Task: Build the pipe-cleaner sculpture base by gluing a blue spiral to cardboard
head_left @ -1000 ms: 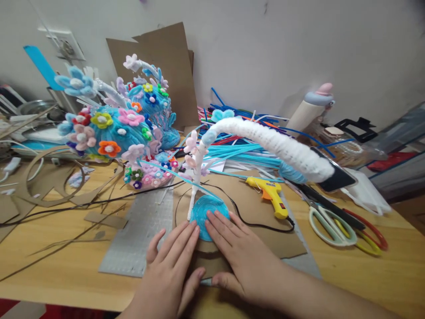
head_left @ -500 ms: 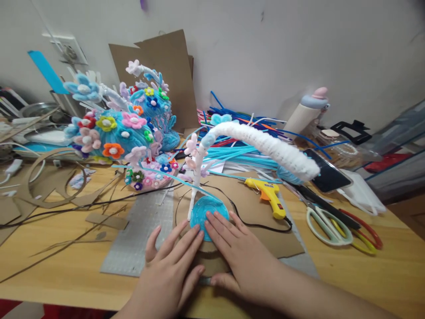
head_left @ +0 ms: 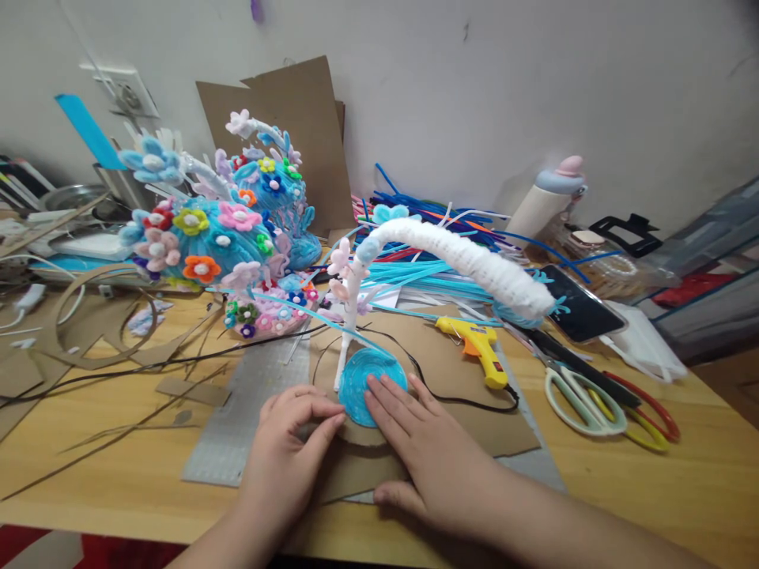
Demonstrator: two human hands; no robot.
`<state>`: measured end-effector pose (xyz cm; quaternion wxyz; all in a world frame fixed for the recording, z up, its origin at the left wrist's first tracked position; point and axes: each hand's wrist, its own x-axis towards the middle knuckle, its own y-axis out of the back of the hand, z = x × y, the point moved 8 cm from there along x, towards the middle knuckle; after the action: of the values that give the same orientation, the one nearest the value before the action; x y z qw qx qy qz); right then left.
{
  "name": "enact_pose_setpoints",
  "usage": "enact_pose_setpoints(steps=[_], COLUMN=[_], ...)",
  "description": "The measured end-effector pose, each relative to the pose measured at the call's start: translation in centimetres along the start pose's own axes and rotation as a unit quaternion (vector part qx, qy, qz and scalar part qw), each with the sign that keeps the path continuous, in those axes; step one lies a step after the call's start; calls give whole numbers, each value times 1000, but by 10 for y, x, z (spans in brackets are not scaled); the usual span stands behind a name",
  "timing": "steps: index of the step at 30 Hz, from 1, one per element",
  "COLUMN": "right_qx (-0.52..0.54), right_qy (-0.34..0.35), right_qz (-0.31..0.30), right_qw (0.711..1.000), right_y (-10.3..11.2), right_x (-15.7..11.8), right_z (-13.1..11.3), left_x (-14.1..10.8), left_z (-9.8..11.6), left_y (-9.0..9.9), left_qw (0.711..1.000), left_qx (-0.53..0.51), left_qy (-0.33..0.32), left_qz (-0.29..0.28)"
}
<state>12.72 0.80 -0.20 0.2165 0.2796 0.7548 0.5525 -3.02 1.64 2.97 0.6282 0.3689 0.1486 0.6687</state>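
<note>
A flat coil of blue pipe cleaner (head_left: 360, 387) lies on brown cardboard (head_left: 474, 431), with a loose blue strand running from it to the upper left. My right hand (head_left: 421, 438) lies flat with its fingers spread, its fingertips on the coil's right part. At the coil's lower left edge, my left hand (head_left: 300, 442) has thumb and index fingertip pressed together; anything between them is too small to make out. A white wrapped arch (head_left: 451, 245) with pink flowers rises behind the coil.
The yellow glue gun (head_left: 486, 348) lies right of the coil, its black cord curling nearby. Scissors (head_left: 584, 403) and a phone (head_left: 578, 304) are farther right. Flower-covered blue pieces (head_left: 222, 245) stand at back left, before leaning cardboard (head_left: 296, 118). Pipe cleaners (head_left: 439, 273) are piled behind.
My left hand has lifted its spread fingers off the coil and closed them into a pinch at its lower left edge. My right hand stays on the coil.
</note>
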Motion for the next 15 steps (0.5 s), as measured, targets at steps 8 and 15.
enact_pose_setpoints(steps=[8,15], right_qx=[8,38], right_qy=[-6,0], right_qz=[-4,-30], right_qw=[1000,999], right_y=[0,4], right_x=[-1,3], right_z=[1,1], left_x=[5,-40], left_z=[8,56], left_y=[6,-6], left_qw=[987,917], left_qx=[-151,-191], left_qy=[41,-34], left_qz=[-27,-348])
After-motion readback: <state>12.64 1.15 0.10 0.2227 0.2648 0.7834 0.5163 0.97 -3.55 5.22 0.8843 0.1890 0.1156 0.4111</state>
